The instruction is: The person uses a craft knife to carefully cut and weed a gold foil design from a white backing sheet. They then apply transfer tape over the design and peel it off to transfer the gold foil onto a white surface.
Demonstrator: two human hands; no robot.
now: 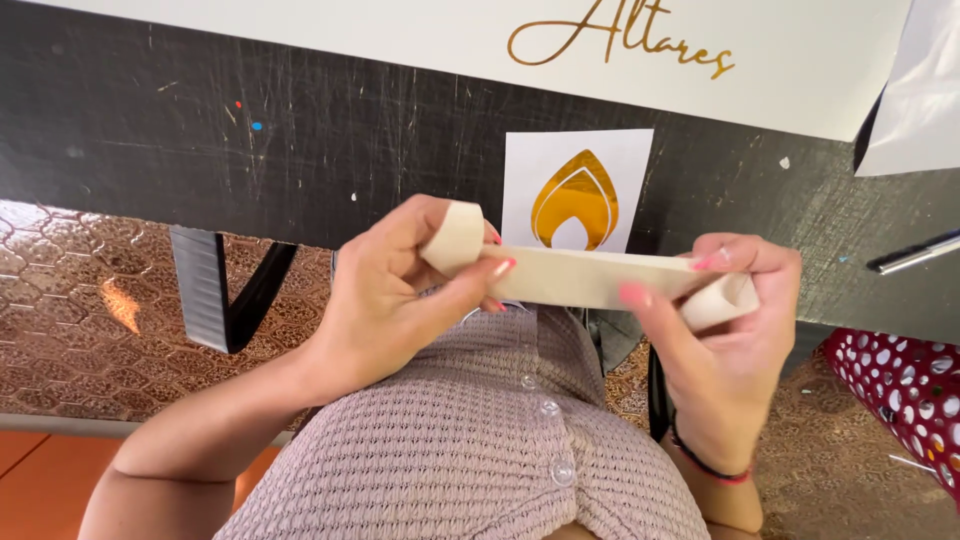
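I am watching both hands stretching a length of cream masking tape (585, 277) out flat, just in front of the chest and above the near edge of the scratched black table (200, 130). The left hand (400, 290) is pinching the tape's curled end (455, 238) between thumb and fingers (478, 275), the loose end looping up over the fingertips. The right hand (735, 320) is gripping what looks like the tape roll (720, 298), though I am only seeing part of it behind the fingers, so I am hedging on that. My reading is that the tape is being pulled off to length, the strip running taut between the two grips. The next move, I judge, is calling for a clean tear or cut near the right hand without letting the sticky side fold on itself. Just beyond the strip, a small white card with a gold flame sticker (575, 200) is lying on the table, with a large white sheet bearing gold lettering (750, 60) behind it.
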